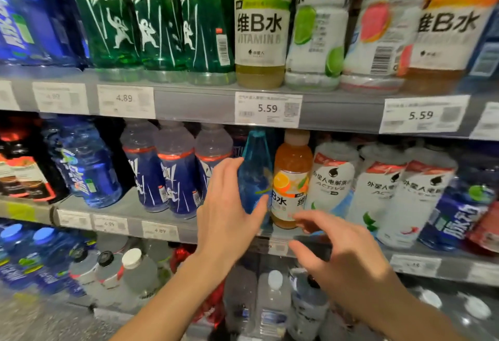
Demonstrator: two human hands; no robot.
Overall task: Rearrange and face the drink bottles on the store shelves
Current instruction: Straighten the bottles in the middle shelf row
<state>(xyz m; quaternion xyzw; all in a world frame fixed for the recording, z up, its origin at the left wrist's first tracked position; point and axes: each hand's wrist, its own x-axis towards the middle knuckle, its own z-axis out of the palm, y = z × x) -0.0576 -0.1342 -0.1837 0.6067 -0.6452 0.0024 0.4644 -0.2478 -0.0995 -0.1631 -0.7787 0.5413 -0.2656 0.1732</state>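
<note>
- Lighting: I read it as even and fairly bright, coming from overhead; the recess under the middle shelf rail point(337, 110) sits in shadow.
- Glare: soft sheen on bottles above that rail.
- Blur: smeared price tags and bottles left and right of the rail; sharpest at its centre.
- Distortion: shelf lines bow away from the rail toward the frame edges.

Head view, close, facing shelves point(205, 103)

Grey metal shelving point(194, 103) runs across the frame in tiers, white price tags point(267, 110) clipped along its edges (print mostly blurred), speckled floor point(32, 321) lower left.
</note>
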